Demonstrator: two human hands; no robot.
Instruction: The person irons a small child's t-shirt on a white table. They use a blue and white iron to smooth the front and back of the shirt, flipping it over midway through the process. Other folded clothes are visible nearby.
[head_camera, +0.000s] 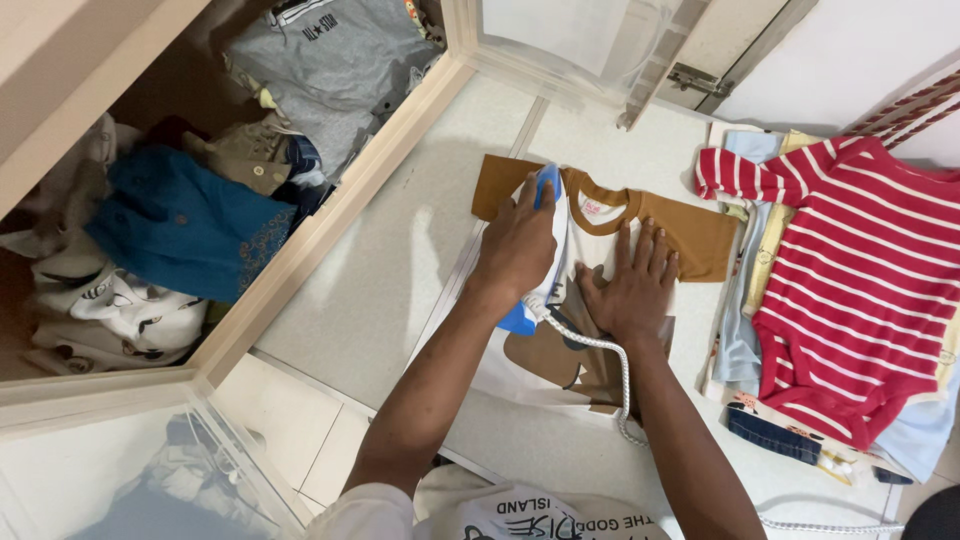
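Nearby, a striped bodysuit (860, 280) lies while the left hand (517, 245) grips the iron (545, 190), right hand (632, 285) spread flat on the shirt (690, 235).

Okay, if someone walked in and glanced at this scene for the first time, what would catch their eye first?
Probably the red and white striped bodysuit, lying on a stack of small clothes at the right. Next, in the middle, the left hand grips a blue and white iron on a small white shirt with brown sleeves, while the right hand presses flat on the shirt beside it. At the left, an open compartment holds jumbled clothes, a blue garment on top.
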